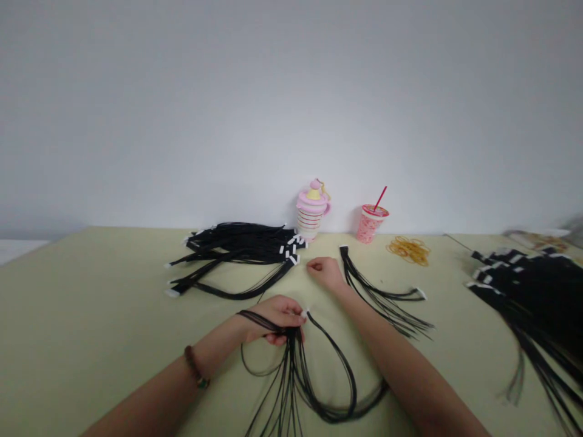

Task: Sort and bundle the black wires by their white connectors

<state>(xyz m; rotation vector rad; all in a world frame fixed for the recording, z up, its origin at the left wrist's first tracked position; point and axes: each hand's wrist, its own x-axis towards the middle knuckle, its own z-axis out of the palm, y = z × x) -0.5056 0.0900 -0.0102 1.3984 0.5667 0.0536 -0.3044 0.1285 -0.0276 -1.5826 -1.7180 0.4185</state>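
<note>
My left hand is closed around a black wire harness, near a white connector that shows at the fingertips. Its thin black wires fan out downward, while one bundle curves in a loop to the right and other strands pass over the back of the hand. Above and to the right, my right hand is curled with its fingers pressed together; whatever it may hold is hidden. Just right of that hand lies another wire harness, its black connector at the top and a white one at the right.
A pile of black harnesses with white connectors lies back left. A larger harness pile spreads at the right. Along the wall stand a pink striped cup and a red-patterned cup with a straw, beside yellow rubber bands.
</note>
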